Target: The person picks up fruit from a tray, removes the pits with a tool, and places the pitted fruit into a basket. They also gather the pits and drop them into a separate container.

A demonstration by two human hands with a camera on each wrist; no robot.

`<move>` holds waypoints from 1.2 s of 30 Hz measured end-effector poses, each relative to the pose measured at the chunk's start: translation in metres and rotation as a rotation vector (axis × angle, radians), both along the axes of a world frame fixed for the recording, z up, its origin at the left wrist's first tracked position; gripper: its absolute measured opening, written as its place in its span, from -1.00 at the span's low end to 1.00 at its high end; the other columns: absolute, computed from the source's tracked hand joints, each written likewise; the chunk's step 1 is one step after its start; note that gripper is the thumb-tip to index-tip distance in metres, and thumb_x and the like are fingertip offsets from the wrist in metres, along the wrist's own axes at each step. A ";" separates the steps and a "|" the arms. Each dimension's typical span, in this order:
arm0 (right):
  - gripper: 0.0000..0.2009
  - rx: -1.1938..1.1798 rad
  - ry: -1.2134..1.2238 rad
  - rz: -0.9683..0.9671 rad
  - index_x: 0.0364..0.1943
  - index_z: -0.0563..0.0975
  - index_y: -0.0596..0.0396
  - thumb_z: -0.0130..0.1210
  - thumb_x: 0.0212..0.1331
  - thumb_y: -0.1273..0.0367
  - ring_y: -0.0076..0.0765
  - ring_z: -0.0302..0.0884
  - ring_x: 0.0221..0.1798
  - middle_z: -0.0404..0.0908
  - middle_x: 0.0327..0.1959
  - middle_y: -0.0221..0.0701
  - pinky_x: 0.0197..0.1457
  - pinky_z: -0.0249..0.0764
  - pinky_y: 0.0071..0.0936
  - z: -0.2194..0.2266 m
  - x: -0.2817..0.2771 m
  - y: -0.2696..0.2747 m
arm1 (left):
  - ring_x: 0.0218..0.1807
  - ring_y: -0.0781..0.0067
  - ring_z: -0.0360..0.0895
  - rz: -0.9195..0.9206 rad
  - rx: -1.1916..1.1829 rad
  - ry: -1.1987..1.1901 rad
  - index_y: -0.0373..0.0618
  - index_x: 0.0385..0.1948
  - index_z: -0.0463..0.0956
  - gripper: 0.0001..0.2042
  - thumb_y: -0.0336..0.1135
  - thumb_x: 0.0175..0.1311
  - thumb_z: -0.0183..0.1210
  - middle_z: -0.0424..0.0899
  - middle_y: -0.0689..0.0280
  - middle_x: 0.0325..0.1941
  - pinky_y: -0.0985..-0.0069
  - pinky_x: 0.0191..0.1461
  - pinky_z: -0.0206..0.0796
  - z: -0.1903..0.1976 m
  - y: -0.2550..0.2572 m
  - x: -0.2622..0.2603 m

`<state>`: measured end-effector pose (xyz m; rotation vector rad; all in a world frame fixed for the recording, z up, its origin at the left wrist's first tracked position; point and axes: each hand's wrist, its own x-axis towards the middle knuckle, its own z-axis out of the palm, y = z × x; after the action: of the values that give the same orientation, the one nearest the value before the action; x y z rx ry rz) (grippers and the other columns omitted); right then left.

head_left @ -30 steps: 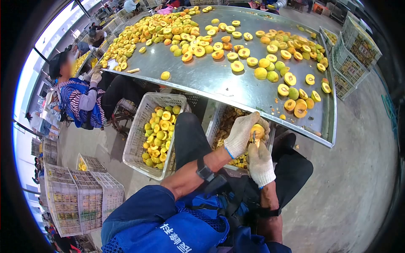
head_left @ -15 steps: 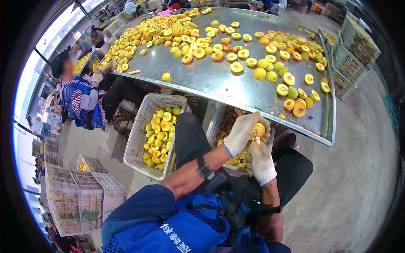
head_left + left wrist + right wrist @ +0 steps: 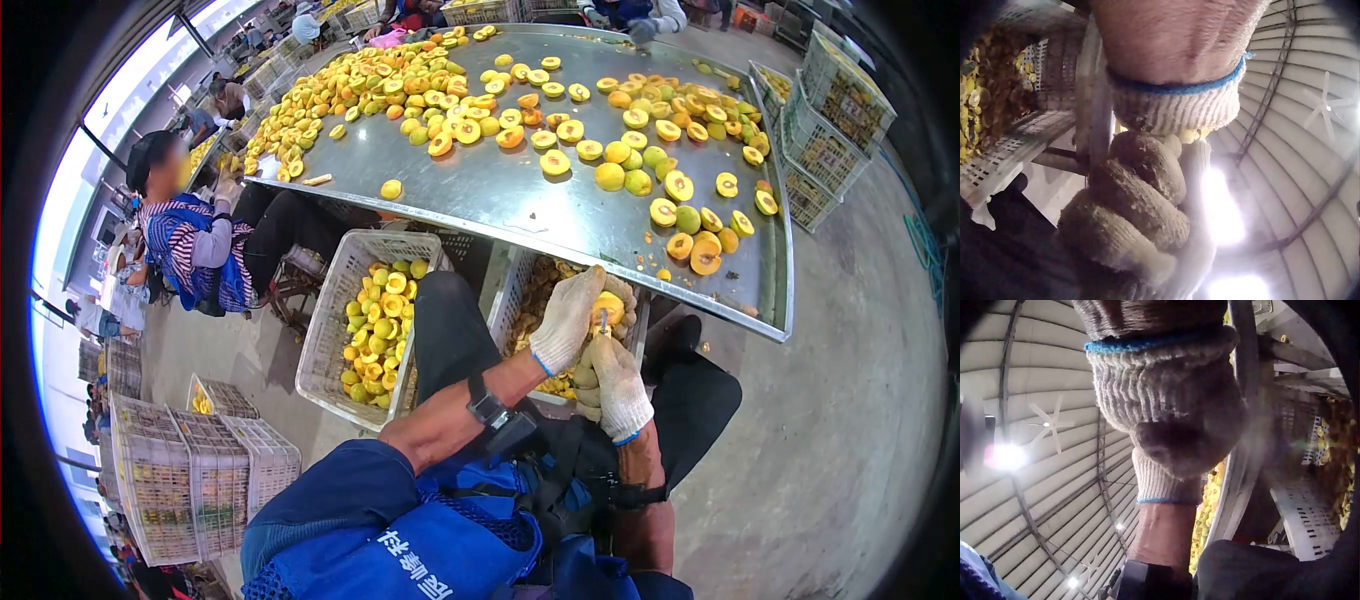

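Note:
In the head view my left hand (image 3: 566, 318), in a pale knitted glove, holds a yellow peach (image 3: 607, 306) above the near table edge. My gloved right hand (image 3: 617, 384) grips a small metal tool (image 3: 603, 322) from below, its tip against the fruit's cut face. The tool's handle is hidden in the fingers. Both hands meet over a crate (image 3: 508, 310) of brown and yellow scraps between the knees. Curled glove fingers (image 3: 1141, 200) fill the left wrist view, with the peach mostly hidden. A shaded glove (image 3: 1172, 419) covers the right wrist view's centre.
A metal table (image 3: 480, 190) bears many halved peaches (image 3: 420, 90), piled at its far left. A crate of pitted halves (image 3: 308, 370) stands left of my knee. Stacked crates (image 3: 835, 130) rise beyond the right edge. A person (image 3: 200, 240) sits at the left.
My hands stay almost in place, with small shifts of the right-hand fingers and tool at the peach. Across the table, another person's gloved hand comes over its far edge.

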<state>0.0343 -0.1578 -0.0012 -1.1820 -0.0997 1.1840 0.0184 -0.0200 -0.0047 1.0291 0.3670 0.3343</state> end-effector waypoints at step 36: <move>-0.62 0.277 0.238 -0.035 -0.30 0.38 -0.16 -0.13 0.56 -0.08 -0.70 -0.03 -0.76 0.14 -0.64 -0.65 -0.75 -0.10 -0.65 -0.020 0.004 0.000 | -0.48 0.33 0.64 -0.121 -0.007 0.010 -0.32 -0.28 0.60 -0.54 -0.04 0.61 -0.06 0.70 0.11 -0.41 0.45 -0.35 0.54 0.002 0.009 0.009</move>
<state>0.0379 -0.1574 -0.0216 -0.7930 -0.0598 1.2274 0.0278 -0.0106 -0.0029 1.0415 0.3129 0.2197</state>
